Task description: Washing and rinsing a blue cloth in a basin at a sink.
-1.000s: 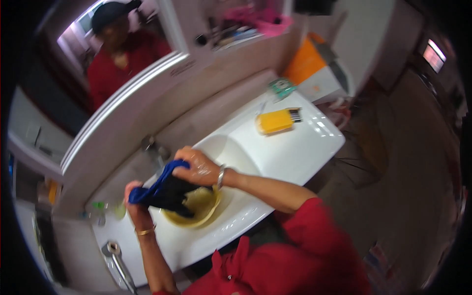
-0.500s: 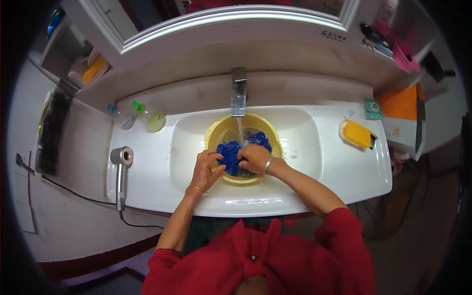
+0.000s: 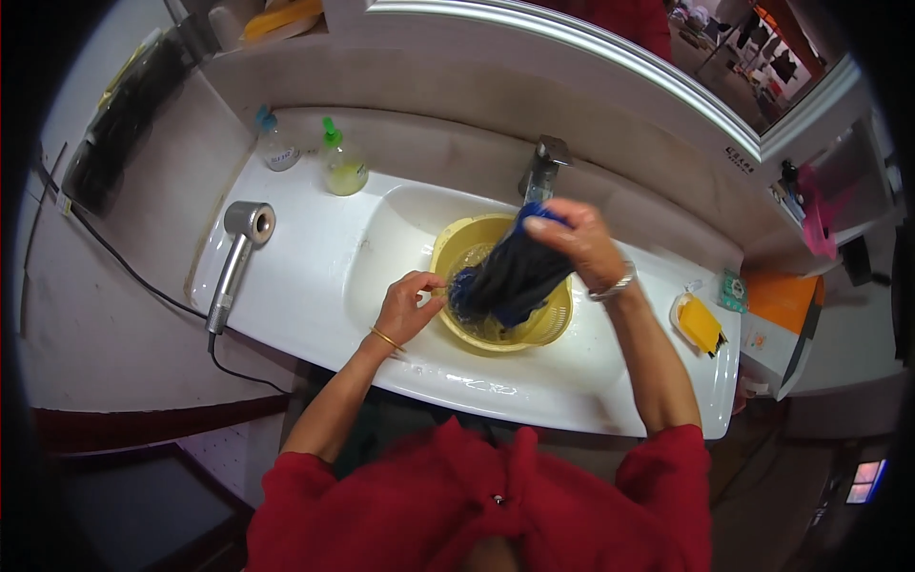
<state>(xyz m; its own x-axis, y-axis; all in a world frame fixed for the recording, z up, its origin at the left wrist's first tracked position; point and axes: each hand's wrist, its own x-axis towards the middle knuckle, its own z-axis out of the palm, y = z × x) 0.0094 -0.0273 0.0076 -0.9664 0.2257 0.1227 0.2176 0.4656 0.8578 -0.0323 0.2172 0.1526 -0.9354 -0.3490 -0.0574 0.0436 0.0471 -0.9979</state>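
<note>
A wet blue and black cloth [image 3: 519,272] hangs from my right hand [image 3: 579,243], whose fingers are closed on its upper end. Its lower part reaches down into the yellow basin [image 3: 453,329], which holds water and stands in the white sink. At the basin's left rim is my left hand [image 3: 410,303], thumb and forefinger apart, close to the blue edge of the cloth. I see nothing held in it. Behind my right hand rises the metal faucet [image 3: 543,170]; its outlet is partly hidden by the hand and cloth.
On the white countertop [image 3: 295,257] lie a grey hair dryer [image 3: 238,253] with its cord at the left, two pump bottles [image 3: 345,174] behind it, and a yellow brush [image 3: 701,324] in a soap dish at the right. A mirror cabinet [image 3: 610,43] overhangs the back.
My right hand has risen toward the faucet, lifting the cloth partly out of the basin. My left hand stays near the left rim. The whole view has turned and shifted.
</note>
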